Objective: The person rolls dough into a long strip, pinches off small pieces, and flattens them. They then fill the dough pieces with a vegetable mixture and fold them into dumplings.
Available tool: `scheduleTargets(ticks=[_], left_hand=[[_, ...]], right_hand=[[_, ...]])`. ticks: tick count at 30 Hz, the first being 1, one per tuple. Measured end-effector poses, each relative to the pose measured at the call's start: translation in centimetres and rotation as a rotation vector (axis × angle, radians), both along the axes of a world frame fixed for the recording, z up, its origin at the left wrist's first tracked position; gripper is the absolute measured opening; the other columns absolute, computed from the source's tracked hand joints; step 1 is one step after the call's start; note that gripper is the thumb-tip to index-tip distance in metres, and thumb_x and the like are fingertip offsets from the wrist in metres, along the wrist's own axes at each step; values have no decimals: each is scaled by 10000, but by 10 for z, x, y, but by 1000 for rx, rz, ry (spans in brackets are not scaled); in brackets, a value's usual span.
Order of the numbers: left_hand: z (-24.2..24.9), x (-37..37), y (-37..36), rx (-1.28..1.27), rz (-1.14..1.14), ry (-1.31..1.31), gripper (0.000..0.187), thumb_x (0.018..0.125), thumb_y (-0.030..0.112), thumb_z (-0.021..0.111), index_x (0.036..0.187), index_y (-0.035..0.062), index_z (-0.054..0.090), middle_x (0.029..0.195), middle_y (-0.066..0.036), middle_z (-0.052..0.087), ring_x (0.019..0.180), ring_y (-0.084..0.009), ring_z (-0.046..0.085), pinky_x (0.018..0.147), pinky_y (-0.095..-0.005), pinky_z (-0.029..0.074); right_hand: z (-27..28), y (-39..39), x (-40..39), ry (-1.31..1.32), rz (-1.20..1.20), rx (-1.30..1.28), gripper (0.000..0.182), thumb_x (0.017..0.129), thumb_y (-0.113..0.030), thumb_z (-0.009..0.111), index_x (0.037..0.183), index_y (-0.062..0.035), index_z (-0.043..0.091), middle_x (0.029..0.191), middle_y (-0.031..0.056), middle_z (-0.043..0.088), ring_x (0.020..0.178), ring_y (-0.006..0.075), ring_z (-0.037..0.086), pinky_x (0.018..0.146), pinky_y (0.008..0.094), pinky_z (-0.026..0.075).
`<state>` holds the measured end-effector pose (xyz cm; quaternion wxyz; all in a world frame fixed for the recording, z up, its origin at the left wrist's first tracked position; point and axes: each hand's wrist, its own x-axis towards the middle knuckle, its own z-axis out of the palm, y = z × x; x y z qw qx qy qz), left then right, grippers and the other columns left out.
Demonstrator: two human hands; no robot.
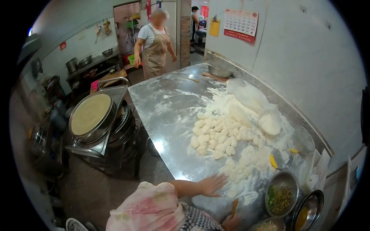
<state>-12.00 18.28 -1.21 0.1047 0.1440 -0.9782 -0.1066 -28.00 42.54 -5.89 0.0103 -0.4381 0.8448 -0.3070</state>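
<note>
My left hand lies flat on the metal table with its fingers spread. Its fingertips reach the edge of a floury patch of dough pieces. Low in the view, my right hand is closed around a short brown wooden stick, whose upper end points away from me. Many small white dough pieces lie heaped on the table beyond my hands. To the right of my hands stands a steel bowl of green and brown chopped filling. A second bowl of filling is partly cut off below it.
Yellow-handled tools and a tub of flour are along the wall side, near a cloudy plastic bag. A steel bowl stands at the far end. A person in an apron stands beyond the table. Left is a cart with a large pan.
</note>
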Motion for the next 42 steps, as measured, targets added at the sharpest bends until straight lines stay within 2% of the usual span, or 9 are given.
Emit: scheduleTargets(ticks=[9,14,19,22,24,26,28,32,42], left_hand=[[2,-6,-3,154,41,-72,790,885,564,384,1402,-15,236,1466,-225,208,1357,-402,176,1098,-510,132],[5,24,14,114,72,-58,800,887,577,368,1410,-11,225,1474,-226,192,1370,-392,144,1108,-502,102],[13,30,24,89,46,-169,760,898,566,361,1427,38,223,1495,-194,160,1378,-367,138,1116,-494,76],[-14,19,9,129,58,-176,624,923,485,359,1335,18,388,1454,-210,260,1343,-364,234,1078,-514,187],[-1,17,-13,708,240,-122,328,892,265,497,1132,61,588,1208,-166,549,1127,-326,497,968,-418,371],[33,35,-6,878,578,246,255,864,203,530,1045,45,617,1063,-173,587,990,-349,540,863,-409,428],[15,44,-22,468,496,134,276,793,261,644,940,28,631,923,-147,626,847,-301,599,739,-377,473],[24,46,-22,674,565,-135,318,718,320,688,808,34,583,776,-139,619,725,-292,597,649,-371,461],[83,33,19,1396,587,199,249,888,174,551,1089,27,553,933,-140,604,689,-166,567,521,-250,493]], right_hand=[[-1,1,4,-45,-31,134,408,792,-271,548,1155,-91,600,892,220,622,827,368,583,770,502,437],[66,-16,18,-268,-85,301,210,823,-48,480,985,48,572,828,232,545,803,395,531,717,436,417],[41,-6,10,-262,-22,157,278,928,-172,450,1047,50,568,848,218,553,835,373,556,710,448,424],[33,-12,8,-297,-32,66,408,957,-333,426,893,48,555,724,176,520,634,306,516,588,409,402],[42,-11,8,-380,-70,127,429,945,-334,442,765,48,517,631,146,444,590,271,455,579,402,382],[34,-11,12,-195,-112,-40,376,938,-284,448,788,49,540,678,190,521,626,305,530,587,445,390],[37,-12,4,-254,-119,114,320,925,-231,445,861,51,582,759,193,577,704,306,571,638,430,430],[64,-30,12,-387,-30,-98,289,914,-202,476,1021,41,589,830,178,613,762,280,589,693,369,468],[120,-120,70,-923,28,145,242,875,-213,586,1023,-21,590,769,35,590,581,90,522,485,232,407]])
